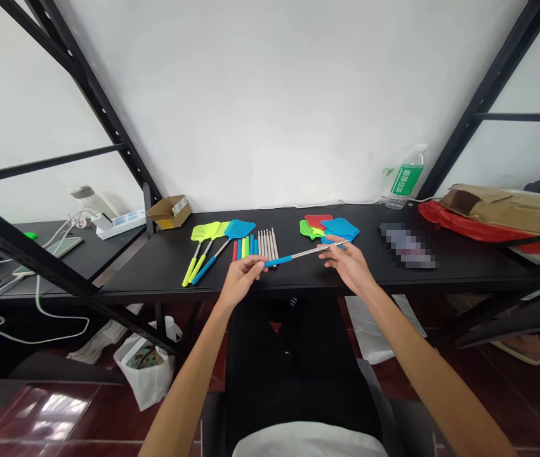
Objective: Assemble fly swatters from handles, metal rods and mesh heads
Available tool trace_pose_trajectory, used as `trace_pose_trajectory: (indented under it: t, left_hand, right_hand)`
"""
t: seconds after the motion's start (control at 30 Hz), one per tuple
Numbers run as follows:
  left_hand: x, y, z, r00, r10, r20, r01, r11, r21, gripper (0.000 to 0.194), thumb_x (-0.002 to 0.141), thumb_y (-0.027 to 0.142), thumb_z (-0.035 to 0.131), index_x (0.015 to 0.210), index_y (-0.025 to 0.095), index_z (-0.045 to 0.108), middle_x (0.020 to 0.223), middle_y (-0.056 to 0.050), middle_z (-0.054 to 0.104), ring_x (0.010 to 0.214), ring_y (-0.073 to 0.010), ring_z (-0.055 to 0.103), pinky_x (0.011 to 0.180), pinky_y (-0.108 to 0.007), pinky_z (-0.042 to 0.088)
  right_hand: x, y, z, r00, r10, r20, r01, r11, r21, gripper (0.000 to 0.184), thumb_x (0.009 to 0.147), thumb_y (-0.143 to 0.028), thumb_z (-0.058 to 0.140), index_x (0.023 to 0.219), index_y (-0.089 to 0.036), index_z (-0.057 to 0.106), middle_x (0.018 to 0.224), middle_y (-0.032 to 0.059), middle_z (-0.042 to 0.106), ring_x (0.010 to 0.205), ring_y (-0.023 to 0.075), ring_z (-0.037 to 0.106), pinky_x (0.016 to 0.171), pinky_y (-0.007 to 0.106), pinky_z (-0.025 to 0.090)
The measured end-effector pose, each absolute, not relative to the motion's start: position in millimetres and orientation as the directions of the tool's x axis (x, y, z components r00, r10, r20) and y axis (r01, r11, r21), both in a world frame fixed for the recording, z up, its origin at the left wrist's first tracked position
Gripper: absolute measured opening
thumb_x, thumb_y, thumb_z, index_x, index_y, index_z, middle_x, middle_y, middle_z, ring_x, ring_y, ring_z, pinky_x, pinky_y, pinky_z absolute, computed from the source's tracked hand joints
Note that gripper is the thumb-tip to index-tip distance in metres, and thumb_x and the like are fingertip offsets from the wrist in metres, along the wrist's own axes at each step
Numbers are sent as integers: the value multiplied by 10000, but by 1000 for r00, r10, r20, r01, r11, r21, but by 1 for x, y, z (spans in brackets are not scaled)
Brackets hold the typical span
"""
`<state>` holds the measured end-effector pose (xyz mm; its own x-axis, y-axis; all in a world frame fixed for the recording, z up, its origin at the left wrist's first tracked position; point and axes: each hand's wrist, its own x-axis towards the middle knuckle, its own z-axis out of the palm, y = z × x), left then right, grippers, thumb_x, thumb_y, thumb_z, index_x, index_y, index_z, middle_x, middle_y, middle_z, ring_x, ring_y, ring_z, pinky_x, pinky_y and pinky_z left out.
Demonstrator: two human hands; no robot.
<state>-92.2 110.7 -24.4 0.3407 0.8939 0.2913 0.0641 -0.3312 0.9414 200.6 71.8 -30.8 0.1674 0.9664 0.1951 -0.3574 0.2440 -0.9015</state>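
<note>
My left hand (245, 275) pinches the blue grip end of a fly swatter handle (279, 261). The handle's silver metal rod slants up to the right, where the fingers of my right hand (344, 259) close around its far end. To the left lie two yellow fly swatters (197, 261) and a blue fly swatter (224, 247), each with a grip, rod and head joined. Between them and my hands are several coloured grips (246, 246) and several loose metal rods (270, 241). Behind my right hand, loose swatter heads (341, 227) in red, green and blue overlap.
Everything lies on a black table (155, 273) against a white wall. A small open cardboard box (169, 213) stands at the back left, a plastic bottle (407, 178) at the back right. A pixelated item (407, 246) lies right. Black metal frames (122, 146) rise at both sides.
</note>
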Motion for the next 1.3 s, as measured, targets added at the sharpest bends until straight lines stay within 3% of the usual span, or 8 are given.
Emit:
trace_pose_trajectory:
  t: [0.27,0.43,0.57,0.9,1.3]
  left_hand:
    - [-93,116,-28,215,934,286,-125,-264,956,343,855,434,693,1020,136,732,680,-37,654,507,-83,474,437,-200,347]
    - [-94,118,-29,184,940,288,-151,-263,953,351,831,425,722,1037,140,725,704,-39,665,497,-76,467,439,-203,355]
    - [-95,118,-29,195,934,298,-150,-271,951,344,824,413,734,1045,150,724,704,-34,664,519,-85,491,446,-204,356]
    - [-96,119,-31,203,927,315,-148,-289,946,335,813,398,747,1026,141,719,684,-26,637,568,-104,525,459,-202,353]
    - [-98,120,-32,212,919,332,-133,-310,941,320,774,369,790,1009,160,728,689,6,579,518,-73,450,466,-212,357]
  right_hand:
    - [200,71,-29,210,957,199,-329,261,-908,408,739,-406,833,1074,-265,645,1036,50,773,830,190,730,644,273,560]
    - [201,72,-30,190,958,213,-303,264,-916,424,723,-389,845,1074,-263,643,1107,64,761,907,210,734,798,342,579]
    - [201,74,-32,210,955,208,-321,268,-908,401,691,-348,875,1016,-252,660,1038,55,776,935,214,733,878,368,574]
    - [202,76,-35,218,961,168,-292,229,-929,355,684,-381,885,943,-205,717,948,75,775,797,194,744,723,299,595]
    - [197,74,-33,227,955,193,-188,237,-953,326,718,-484,829,800,-197,698,613,3,649,560,140,617,528,264,498]
